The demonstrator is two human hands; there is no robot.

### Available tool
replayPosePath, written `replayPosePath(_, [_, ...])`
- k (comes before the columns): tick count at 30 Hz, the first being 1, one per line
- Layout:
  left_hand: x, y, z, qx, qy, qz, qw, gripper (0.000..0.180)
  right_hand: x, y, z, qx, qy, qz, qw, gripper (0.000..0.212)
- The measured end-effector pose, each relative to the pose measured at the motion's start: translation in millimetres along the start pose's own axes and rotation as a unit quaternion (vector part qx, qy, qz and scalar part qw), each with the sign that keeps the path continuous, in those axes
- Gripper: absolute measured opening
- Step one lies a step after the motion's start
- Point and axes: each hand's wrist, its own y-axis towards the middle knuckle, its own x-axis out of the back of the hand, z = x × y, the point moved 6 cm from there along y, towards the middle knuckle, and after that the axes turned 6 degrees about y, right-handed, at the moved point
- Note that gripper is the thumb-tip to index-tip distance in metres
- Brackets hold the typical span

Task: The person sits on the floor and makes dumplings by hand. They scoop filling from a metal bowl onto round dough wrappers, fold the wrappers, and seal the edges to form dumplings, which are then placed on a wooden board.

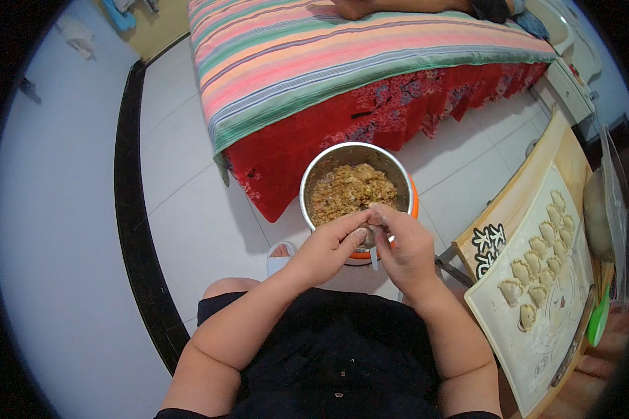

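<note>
A pale dumpling (368, 239) is cupped between my two hands, mostly hidden by the fingers. My left hand (334, 243) closes on it from the left, thumb and fingers bent around it. From the right, my right hand (402, 246) pinches its upper edge, fingertips meeting those of the left. Just beyond the hands stands a steel pot (306, 187) of minced filling (353, 190). A narrow whitish strip, perhaps a handle (374, 260), shows below the right fingers; what it belongs to is hidden.
To the right, several shaped dumplings (531, 262) lie on a white mat (500, 328) over a wooden table (496, 202). A green spoon-like utensil (599, 321) rests at its right edge. Ahead is a bed with a striped cover (272, 63), where another person's leg (405, 5) lies.
</note>
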Motion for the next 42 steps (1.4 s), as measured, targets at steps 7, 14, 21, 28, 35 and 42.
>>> replayPosePath(7, [7.7,3.0,5.8,0.041,-0.142,-0.059,0.987,0.034,1.1,0.9,-6.8,-0.079,0.056,-0.038,0.995,0.046])
replayPosePath(14, [3.8,1.7,1.8,-0.058,0.025,-0.035,0.997,0.034,3.2,0.4,-4.3,-0.069,0.053,-0.027,0.996,0.046])
replayPosePath(21, [6.6,2.4,4.1,-0.014,-0.079,-0.080,0.994,0.031,2.6,2.8,5.4,-0.019,0.047,-0.050,0.997,0.046])
replayPosePath(28, [5.7,2.8,11.6,-0.002,-0.124,-0.052,0.991,0.034,3.2,-0.2,-6.1,-0.100,0.101,-0.060,0.988,0.046])
replayPosePath(35, [0.6,-3.2,-6.0,-0.069,0.000,-0.073,0.995,0.036,4.7,2.3,11.3,0.034,-0.025,-0.035,0.998,0.041])
replayPosePath(42, [9.5,1.6,3.9,-0.029,-0.090,-0.080,0.992,0.034,5.2,-1.9,-6.6,-0.093,0.128,-0.085,0.984,0.041])
